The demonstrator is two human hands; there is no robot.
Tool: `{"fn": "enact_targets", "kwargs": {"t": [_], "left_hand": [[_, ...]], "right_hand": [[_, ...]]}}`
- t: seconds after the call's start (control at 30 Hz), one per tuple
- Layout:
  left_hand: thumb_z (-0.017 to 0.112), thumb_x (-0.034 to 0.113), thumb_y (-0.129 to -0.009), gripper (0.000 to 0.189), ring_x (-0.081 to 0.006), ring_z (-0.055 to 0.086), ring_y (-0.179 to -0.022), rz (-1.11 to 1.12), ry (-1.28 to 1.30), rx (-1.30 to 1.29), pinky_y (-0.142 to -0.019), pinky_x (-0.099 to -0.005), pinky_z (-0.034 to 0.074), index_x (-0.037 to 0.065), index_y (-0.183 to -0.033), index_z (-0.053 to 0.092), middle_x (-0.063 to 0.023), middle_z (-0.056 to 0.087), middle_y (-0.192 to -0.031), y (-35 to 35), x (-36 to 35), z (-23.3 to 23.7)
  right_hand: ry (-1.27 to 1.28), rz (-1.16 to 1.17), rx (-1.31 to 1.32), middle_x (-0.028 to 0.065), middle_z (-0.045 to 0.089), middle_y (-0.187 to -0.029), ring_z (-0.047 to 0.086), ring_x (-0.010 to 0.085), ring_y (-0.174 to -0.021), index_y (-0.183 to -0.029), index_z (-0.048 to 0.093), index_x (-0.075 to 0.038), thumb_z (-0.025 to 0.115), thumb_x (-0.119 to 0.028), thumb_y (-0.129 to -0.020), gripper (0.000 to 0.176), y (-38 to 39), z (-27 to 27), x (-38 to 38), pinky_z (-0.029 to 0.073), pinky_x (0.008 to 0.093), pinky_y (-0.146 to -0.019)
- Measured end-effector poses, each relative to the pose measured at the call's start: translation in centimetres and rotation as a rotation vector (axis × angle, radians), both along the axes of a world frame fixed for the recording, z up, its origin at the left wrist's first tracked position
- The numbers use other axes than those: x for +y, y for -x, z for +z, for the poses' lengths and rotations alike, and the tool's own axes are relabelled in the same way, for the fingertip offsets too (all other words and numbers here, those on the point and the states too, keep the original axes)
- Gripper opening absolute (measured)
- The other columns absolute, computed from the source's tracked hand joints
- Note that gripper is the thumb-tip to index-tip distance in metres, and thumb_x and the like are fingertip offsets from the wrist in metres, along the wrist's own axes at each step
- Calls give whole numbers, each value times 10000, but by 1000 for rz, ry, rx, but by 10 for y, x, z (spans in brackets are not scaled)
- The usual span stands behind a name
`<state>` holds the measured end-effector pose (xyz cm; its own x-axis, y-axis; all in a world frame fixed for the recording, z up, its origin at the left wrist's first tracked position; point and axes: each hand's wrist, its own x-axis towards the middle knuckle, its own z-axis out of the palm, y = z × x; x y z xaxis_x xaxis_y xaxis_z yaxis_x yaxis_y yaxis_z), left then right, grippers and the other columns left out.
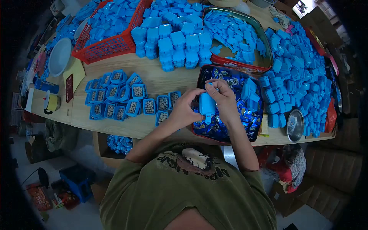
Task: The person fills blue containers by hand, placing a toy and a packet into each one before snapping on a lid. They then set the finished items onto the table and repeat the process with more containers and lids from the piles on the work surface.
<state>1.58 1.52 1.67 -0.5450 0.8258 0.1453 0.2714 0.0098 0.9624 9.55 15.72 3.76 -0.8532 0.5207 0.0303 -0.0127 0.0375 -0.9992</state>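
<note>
Both hands are on a small blue plastic box [207,104] held above a tray [203,73] of blue shiny packets [226,126]. My left hand [186,106] grips the box's left side, thumb near its lower end. My right hand [223,99] holds it from the right and top, fingers at its upper end. A small tab sticks out at the box's lower end. Its inside is hidden. Two or so blue box shells [251,97] lie on the packets beside my right hand. Left of my hands stand several small open blue boxes [133,107] filled with pale round balls.
Stacked blue boxes [178,41] stand at the back, between a red basket [103,51] and a tin [264,61] of blue pieces. A heap of blue boxes [299,76] covers the right side. A metal bowl [295,125] sits near the front edge, a pale basin [60,56] at left.
</note>
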Motion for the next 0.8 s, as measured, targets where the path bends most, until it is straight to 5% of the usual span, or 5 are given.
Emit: {"fn": "enact_targets", "kwargs": {"t": [0.37, 0.43, 0.63, 0.77, 0.8], "left_hand": [[752, 50, -527, 699, -223, 574, -963, 44, 36, -137, -808, -317, 480, 41, -1185, 516, -106, 552, -1073, -6, -1, 12], [756, 49, -533, 694, -231, 576, -968, 46, 34, -160, -811, -321, 478, 44, -1185, 520, -110, 550, -1092, -6, 0, 12], [744, 48, -556, 699, -257, 562, -1026, 83, -25, 38, -836, -323, 470, 57, -1215, 512, -128, 542, -1154, -8, 1, 9], [750, 46, -613, 714, -225, 532, -1090, -6, -46, 65, -886, -315, 449, 40, -1271, 471, -114, 534, -1197, -3, -3, 12], [741, 61, -672, 684, -203, 515, -1108, -122, -118, -287, -909, -312, 436, 27, -1290, 450, -103, 528, -1211, -2, -6, 16]], "right_hand": [[-502, -106, 96, 126, 526, -1012, 468, 279, -978, -820, 504, -45, 645, -149, -837, 176, 0, -5, -7, 352, 373, -871], [-661, -192, 136, 151, 541, -960, 515, 279, -897, -903, 485, -32, 635, -188, -859, 221, 1, -6, -10, 405, 371, -788], [-199, -150, -247, 166, 554, -739, 560, 264, -633, -1069, 406, -14, 586, -322, -904, 394, -9, 7, -20, 432, 369, -552], [-186, -195, -174, 166, 559, -733, 575, 259, -641, -1082, 399, -15, 585, -332, -903, 409, -13, -4, -20, 432, 371, -555], [-207, -203, -166, 170, 562, -741, 584, 272, -643, -1094, 390, -18, 587, -330, -902, 416, -14, -6, -19, 435, 380, -555]]}}
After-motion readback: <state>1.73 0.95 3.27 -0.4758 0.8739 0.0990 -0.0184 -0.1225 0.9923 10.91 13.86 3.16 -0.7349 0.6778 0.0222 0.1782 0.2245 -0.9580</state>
